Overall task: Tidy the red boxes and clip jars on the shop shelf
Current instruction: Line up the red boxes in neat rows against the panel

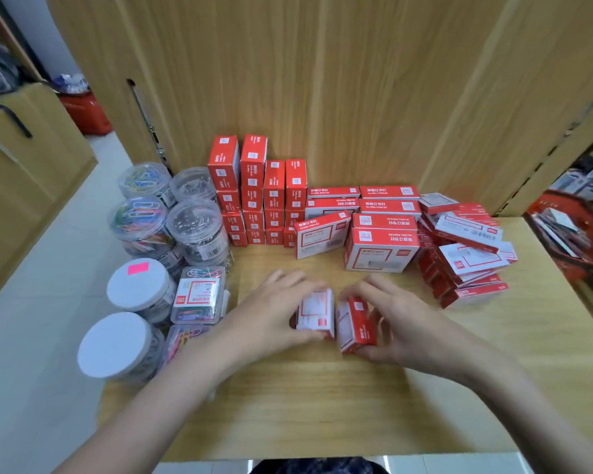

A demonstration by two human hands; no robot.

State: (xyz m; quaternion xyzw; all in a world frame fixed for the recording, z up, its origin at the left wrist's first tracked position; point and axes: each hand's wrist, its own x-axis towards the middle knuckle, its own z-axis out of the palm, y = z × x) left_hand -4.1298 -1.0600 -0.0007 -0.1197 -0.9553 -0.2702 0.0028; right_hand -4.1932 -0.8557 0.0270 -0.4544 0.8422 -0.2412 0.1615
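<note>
Red boxes, two small ones: our left hand (pixel 274 309) pinches one box (pixel 317 313), our right hand (pixel 396 319) grips the other (pixel 355 325), both in front of the tall stack (pixel 254 189). We should square them together on the shelf (pixel 322 405) before sliding them back.

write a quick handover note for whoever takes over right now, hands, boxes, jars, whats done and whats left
Left hand grips a small red box; right hand grips another, both at the front middle of the shelf.
Done: small boxes stand in neat columns at the back; larger boxes are stacked beside them, one leaning askew.
Jars and clear clip cases sit grouped along the left edge.
Left: place the two held boxes, straighten the jumbled pile on the right.
</note>
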